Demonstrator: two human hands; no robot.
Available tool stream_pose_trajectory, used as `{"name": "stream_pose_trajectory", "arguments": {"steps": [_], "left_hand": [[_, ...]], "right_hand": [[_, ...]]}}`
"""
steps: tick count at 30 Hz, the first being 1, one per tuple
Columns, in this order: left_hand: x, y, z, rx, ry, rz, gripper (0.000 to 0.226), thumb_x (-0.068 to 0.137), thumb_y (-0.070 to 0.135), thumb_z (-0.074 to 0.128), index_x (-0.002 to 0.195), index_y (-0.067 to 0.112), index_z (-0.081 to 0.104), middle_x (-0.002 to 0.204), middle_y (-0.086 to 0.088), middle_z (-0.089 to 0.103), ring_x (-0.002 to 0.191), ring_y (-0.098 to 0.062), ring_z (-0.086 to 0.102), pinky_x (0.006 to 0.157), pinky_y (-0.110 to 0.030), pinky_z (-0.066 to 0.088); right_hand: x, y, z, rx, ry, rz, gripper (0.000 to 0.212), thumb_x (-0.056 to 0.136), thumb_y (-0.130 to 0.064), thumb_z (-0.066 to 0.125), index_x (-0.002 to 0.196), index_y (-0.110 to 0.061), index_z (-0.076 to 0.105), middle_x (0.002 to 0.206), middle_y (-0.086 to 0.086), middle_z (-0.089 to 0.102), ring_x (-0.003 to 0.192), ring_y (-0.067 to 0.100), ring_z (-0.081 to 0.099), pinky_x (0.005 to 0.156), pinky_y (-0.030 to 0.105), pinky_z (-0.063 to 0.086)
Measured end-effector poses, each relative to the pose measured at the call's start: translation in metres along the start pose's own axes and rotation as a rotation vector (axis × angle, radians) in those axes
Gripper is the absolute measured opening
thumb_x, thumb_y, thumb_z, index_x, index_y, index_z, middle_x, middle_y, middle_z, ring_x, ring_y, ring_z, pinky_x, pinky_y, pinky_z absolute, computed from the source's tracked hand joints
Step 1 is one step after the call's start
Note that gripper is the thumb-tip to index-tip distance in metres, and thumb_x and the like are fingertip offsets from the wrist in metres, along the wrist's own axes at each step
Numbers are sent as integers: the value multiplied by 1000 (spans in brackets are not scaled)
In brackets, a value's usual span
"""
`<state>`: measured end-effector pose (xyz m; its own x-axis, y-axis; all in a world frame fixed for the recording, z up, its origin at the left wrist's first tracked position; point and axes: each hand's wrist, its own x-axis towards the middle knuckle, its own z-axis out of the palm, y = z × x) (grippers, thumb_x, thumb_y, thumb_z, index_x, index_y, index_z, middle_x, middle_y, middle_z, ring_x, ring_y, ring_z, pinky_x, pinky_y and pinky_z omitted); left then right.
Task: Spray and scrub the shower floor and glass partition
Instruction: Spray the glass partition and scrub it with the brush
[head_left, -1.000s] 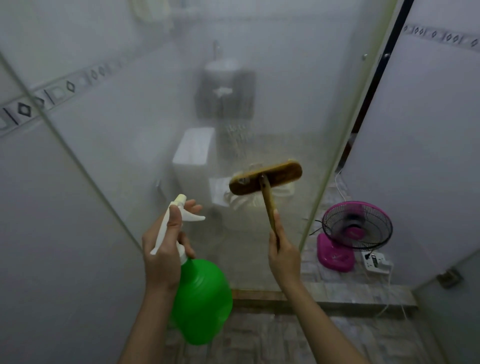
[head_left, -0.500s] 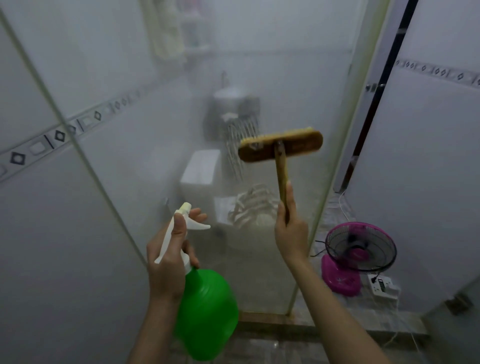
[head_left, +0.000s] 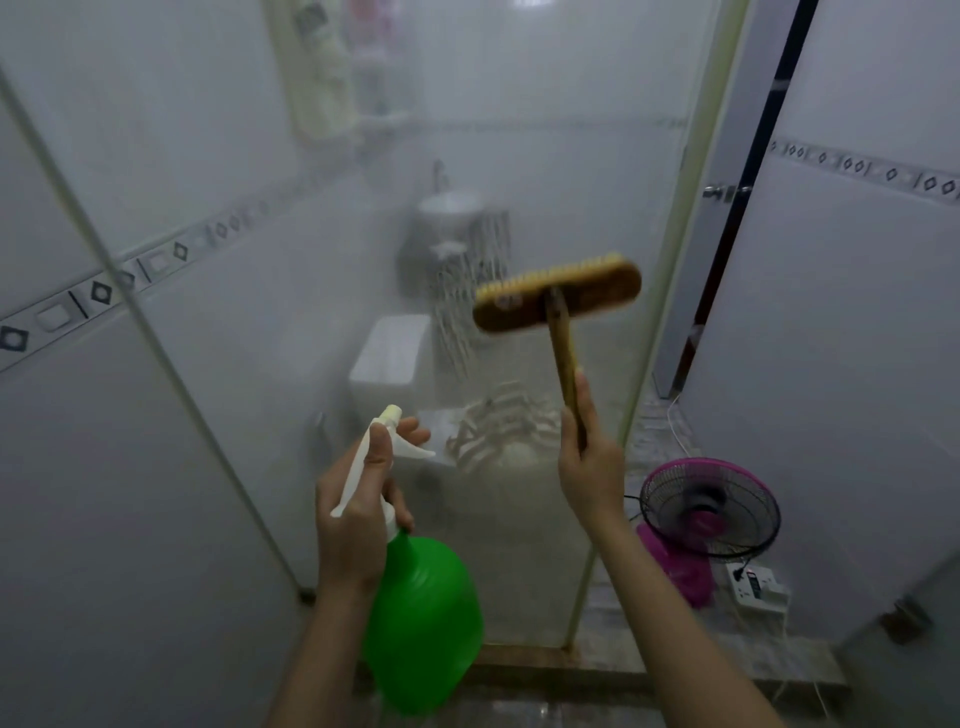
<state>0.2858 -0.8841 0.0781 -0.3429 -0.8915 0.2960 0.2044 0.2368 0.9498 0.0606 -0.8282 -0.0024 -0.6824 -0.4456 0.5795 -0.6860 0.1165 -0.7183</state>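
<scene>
A hazy glass partition (head_left: 291, 332) stands in front of me, smeared with scrub streaks in its middle. My right hand (head_left: 589, 467) grips the wooden handle of a scrub brush (head_left: 558, 299), whose yellow-bristled head presses against the glass at about chest height. My left hand (head_left: 358, 514) holds a green spray bottle (head_left: 423, 623) by its white trigger head, nozzle pointing at the glass, low and left of the brush. A strip of tiled shower floor (head_left: 519, 712) shows at the bottom edge.
Behind the glass I make out a toilet cistern (head_left: 389, 358) and a washbasin (head_left: 449, 205). A pink fan (head_left: 709, 512) and a white power strip (head_left: 756, 587) sit on the raised step at right. A door (head_left: 727, 218) stands beyond the glass edge.
My right hand has pushed the brush upward along the glass, leaving streaks below it. The left hand keeps the spray bottle in about the same spot. My view has tilted up.
</scene>
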Motion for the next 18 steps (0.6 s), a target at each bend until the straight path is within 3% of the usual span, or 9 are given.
{"name": "stream_pose_trajectory", "arguments": {"steps": [4, 11, 13, 16, 18], "left_hand": [[-1, -2, 5, 6, 5, 11, 55, 87, 62, 45, 110, 20, 71, 101, 3, 77, 40, -18, 42, 41, -23, 39], [-2, 1, 7, -29, -47, 7, 39, 88, 59, 48, 101, 36, 76, 105, 0, 76, 40, -17, 41, 41, -23, 38], [-3, 1, 9, 0, -74, 12, 37, 93, 53, 48, 106, 32, 75, 105, 0, 76, 41, -19, 41, 42, -23, 38], [-2, 2, 12, 14, -70, 11, 37, 95, 47, 47, 111, 26, 73, 105, 0, 76, 42, -20, 40, 43, -22, 39], [-2, 6, 11, -11, -57, 23, 38, 92, 58, 50, 102, 34, 77, 104, -2, 77, 40, -19, 40, 42, -21, 38]], "right_hand": [[61, -20, -14, 57, 127, -107, 52, 103, -27, 40, 149, -38, 20, 60, 14, 49, 41, 11, 33, 38, 26, 33], [-53, 45, -12, 59, -33, 112, 57, 99, -29, 41, 142, -59, 18, 53, 10, 45, 38, 8, 32, 35, 23, 29], [-21, 28, -18, 61, 4, 69, 55, 101, -22, 44, 146, -45, 23, 53, -4, 40, 39, 8, 33, 36, 19, 27], [59, -20, -35, 94, 123, -56, 52, 102, -22, 42, 148, -36, 22, 56, 6, 40, 42, 9, 32, 39, 17, 29], [84, -34, -42, 98, 166, -118, 51, 103, -22, 42, 147, -34, 21, 56, 1, 37, 42, 8, 31, 40, 15, 29]]}}
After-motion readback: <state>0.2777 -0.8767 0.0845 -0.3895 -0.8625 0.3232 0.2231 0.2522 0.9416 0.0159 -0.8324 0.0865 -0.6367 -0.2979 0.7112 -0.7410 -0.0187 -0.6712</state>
